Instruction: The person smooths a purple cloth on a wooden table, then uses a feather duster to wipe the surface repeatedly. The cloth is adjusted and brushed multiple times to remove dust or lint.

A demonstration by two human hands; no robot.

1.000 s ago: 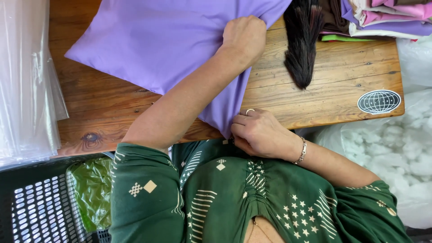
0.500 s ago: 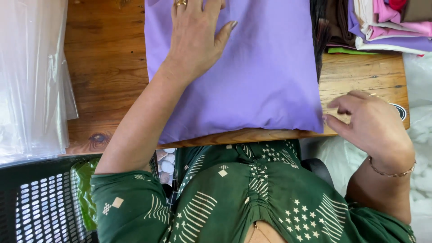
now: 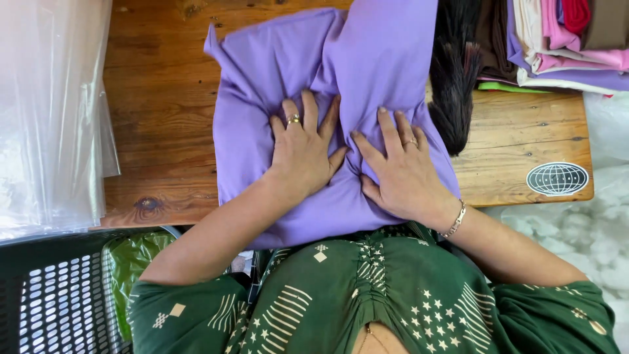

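Note:
A purple cushion cover (image 3: 275,72), puffed up as if stuffed, lies on the wooden table (image 3: 164,131) in front of me. My left hand (image 3: 303,147) presses flat on its middle, fingers spread, a ring on one finger. My right hand (image 3: 400,170) presses down right beside it, fingers spread too, with a ring and a wrist bracelet. The fabric creases between the two hands. Neither hand grips anything.
Clear plastic bags (image 3: 46,111) lie stacked at the left. A black brush-like tuft (image 3: 455,72) lies at the cushion's right, with folded coloured fabrics (image 3: 563,46) behind. White stuffing (image 3: 590,242) lies at the right, a black crate (image 3: 59,301) holding a green bag at the lower left.
The cushion has shifted and bunched up. My right hand has moved from the table's right edge onto the cushion, and my left hand has slid down nearer to me.

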